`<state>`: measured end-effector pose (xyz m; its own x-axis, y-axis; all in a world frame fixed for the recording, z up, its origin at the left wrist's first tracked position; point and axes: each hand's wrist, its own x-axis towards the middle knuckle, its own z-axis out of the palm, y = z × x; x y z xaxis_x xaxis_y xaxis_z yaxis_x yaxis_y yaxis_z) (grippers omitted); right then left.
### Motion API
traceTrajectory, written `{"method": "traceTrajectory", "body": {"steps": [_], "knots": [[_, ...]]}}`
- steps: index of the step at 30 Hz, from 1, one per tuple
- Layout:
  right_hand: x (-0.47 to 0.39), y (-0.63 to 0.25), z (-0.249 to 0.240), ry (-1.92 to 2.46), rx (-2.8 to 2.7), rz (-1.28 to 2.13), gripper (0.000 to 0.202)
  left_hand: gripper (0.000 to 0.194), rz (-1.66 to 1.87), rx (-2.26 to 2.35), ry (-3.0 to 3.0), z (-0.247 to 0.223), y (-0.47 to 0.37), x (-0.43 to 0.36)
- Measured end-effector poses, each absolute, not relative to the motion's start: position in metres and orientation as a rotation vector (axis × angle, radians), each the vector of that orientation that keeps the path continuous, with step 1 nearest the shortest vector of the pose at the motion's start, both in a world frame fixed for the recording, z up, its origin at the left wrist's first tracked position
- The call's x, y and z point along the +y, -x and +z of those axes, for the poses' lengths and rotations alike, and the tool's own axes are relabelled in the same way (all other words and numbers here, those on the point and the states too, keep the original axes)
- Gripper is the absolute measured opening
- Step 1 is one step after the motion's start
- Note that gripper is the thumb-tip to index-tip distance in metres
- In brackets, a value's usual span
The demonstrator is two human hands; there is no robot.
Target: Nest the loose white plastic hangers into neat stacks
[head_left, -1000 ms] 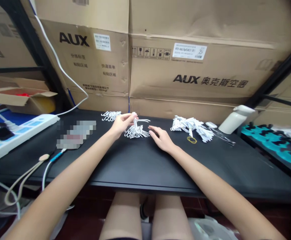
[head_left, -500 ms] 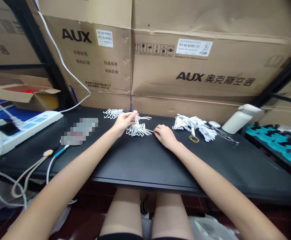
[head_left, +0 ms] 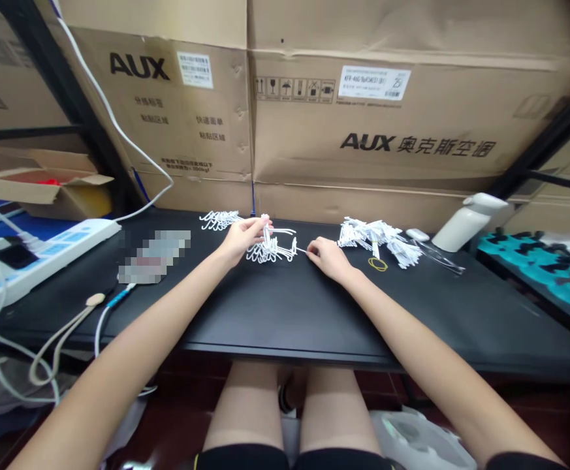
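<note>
My left hand (head_left: 243,236) is closed on some thin white hooks, held just above the table; their straight ends stick out to the right. Directly below lies a pile of white hooks (head_left: 264,250), partly behind the fingers. My right hand (head_left: 327,256) pinches the end of one single white hook (head_left: 301,250), whose curved end points left beside the pile. Another group of white hooks (head_left: 219,220) lies behind my left wrist. To the right of my right hand rests a heap of white strips or hooks (head_left: 380,236), too tangled to make out singly.
A yellow rubber band (head_left: 377,264) lies by the heap. A white bottle (head_left: 468,223) and a turquoise rack (head_left: 539,267) stand right. Left are a power strip (head_left: 64,251), a blurred-out flat object (head_left: 157,256) and cables. Large cardboard boxes (head_left: 304,156) line the table's back.
My right hand has drawn a single hook rightward, so its curved end now shows apart from the pile. My left hand stays nearly in place. The view has shifted slightly.
</note>
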<state>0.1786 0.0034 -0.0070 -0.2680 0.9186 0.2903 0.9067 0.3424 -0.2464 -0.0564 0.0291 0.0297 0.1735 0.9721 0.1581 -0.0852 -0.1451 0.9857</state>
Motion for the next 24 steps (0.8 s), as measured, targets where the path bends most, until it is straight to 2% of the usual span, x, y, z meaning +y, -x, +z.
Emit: {"method": "traceTrajectory", "body": {"steps": [9,17,24], "knots": [[0.009,-0.202,0.003,1.723,-2.081,0.083,0.014,0.045,1.202,0.939,-1.346,0.030,0.058,0.030],[0.003,-0.191,0.011,1.124,-1.939,-0.023,0.012,0.046,1.186,1.021,-1.518,0.027,0.057,0.030],[-0.006,-0.177,0.009,0.981,-2.011,0.009,0.014,0.046,1.111,0.999,-1.729,0.027,0.053,0.023]]}}
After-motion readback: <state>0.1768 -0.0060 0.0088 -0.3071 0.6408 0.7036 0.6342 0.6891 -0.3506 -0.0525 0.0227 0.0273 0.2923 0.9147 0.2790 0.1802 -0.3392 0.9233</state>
